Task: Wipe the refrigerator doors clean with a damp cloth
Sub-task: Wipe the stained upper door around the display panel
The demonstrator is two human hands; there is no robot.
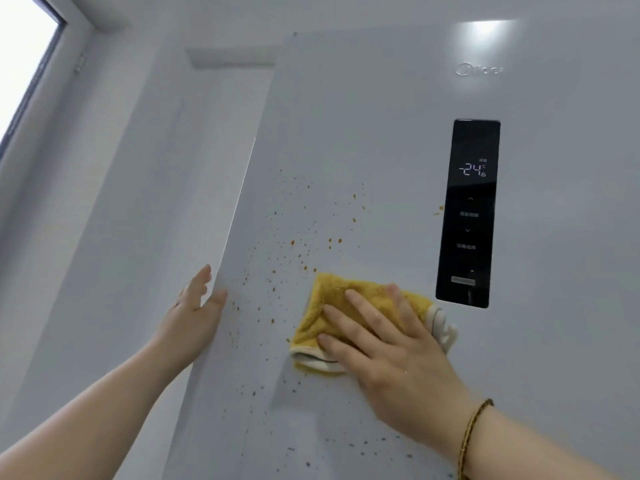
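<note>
A white refrigerator door [363,126] fills the view, speckled with several small orange-brown spots [298,244] across its lower left part. A folded yellow cloth [332,299] with a white underside lies flat against the door. My right hand [388,344] presses on the cloth with straight, spread fingers. My left hand [194,317] rests against the door's left edge, its thumb on the front face and its fingers out of sight behind the edge.
A black control panel [467,213] showing -24 sits on the door, right of the cloth. A few orange specks [439,210] lie beside its left side. A white wall [121,202] stands left of the fridge, with a window [24,64] at the top left.
</note>
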